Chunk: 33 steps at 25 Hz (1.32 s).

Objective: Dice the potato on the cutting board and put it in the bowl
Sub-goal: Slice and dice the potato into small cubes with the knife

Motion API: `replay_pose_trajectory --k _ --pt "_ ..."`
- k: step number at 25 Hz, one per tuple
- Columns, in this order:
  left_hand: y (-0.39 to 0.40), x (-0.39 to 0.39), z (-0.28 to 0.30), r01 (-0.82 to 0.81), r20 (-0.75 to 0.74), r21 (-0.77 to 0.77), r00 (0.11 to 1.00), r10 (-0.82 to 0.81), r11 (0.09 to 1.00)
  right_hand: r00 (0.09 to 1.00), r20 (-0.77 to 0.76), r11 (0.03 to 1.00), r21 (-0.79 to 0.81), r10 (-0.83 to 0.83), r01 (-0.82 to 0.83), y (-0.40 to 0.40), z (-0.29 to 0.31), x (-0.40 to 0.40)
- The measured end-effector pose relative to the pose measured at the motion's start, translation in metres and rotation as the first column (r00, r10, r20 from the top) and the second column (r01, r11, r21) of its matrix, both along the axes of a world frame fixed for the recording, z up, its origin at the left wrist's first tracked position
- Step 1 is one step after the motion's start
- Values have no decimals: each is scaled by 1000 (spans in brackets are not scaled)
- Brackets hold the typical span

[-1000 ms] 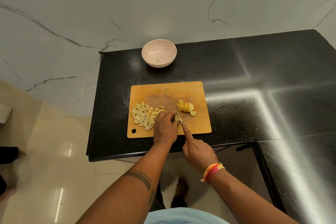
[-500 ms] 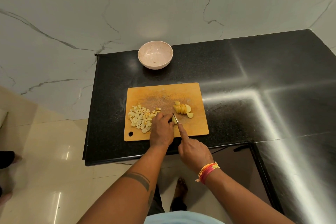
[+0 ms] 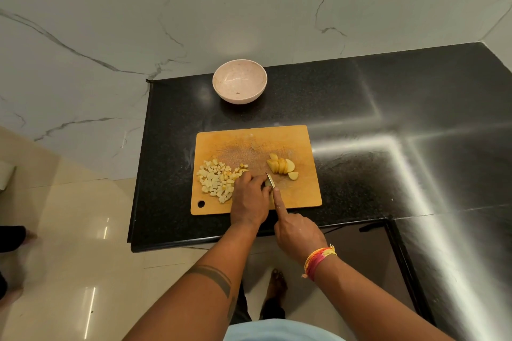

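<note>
The knife [image 3: 270, 180] is being held in the right hand [image 3: 297, 231], grip closed round the handle, forefinger being laid straight along the blade's spine. A small potato piece [image 3: 267, 183] is being pinned under the curled fingertips of the left hand [image 3: 249, 199]; most of it is hidden, so its size cannot be told. The blade is being worked just beside those fingertips, nearly touching them.

Main hazard, as judged: a nick to the left fingers. The piece is being cut down small, the holding surface is shrinking, and wet potato is likely slippery (a skid toward the blade is quite plausible). The forefinger on the spine is being kept near the edge as well.

Farther out: the diced pile [image 3: 219, 180] is lying on the left part of the cutting board [image 3: 302, 196], close against the left hand; cubes are at risk of being knocked onto the tabletop [image 3: 346, 108] by a wrist sweep. Uncut slices [image 3: 281, 166] are waiting on the right part of the board, well apart from the pile.

The board's near edge is sitting close to the tabletop's front edge; hard downward pressure there could shift it. The bowl [image 3: 240, 85] is standing beyond the board, nothing visible in it, so the transfer is yet to be done and spillage across that gap is possible.
</note>
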<state>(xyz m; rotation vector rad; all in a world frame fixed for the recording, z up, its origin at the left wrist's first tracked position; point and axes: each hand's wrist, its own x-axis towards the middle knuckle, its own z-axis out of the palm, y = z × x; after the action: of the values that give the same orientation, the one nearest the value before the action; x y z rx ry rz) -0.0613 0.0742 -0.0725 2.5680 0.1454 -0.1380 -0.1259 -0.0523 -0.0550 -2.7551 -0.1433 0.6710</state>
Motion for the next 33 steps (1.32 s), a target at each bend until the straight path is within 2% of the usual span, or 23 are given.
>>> replay_pose_trajectory --k 10,16,23,28,33 --pt "0 -2 2 32 34 33 999 -33 999 998 -48 997 57 -39 42 -13 4 -34" --pt "5 -1 1 -8 31 -41 999 9 999 998 8 990 126 -68 66 -5 3 -20" --pt "4 0 0 -15 20 -37 1000 16 999 999 -13 996 79 -31 32 -5 -2 -7" --pt "1 5 4 -58 -7 -67 998 58 996 998 -61 990 141 -13 21 -6 -2 -2" --pt "-2 5 5 -85 -30 -69 996 83 994 1000 -26 996 91 7 -4 -3 -3 -11"
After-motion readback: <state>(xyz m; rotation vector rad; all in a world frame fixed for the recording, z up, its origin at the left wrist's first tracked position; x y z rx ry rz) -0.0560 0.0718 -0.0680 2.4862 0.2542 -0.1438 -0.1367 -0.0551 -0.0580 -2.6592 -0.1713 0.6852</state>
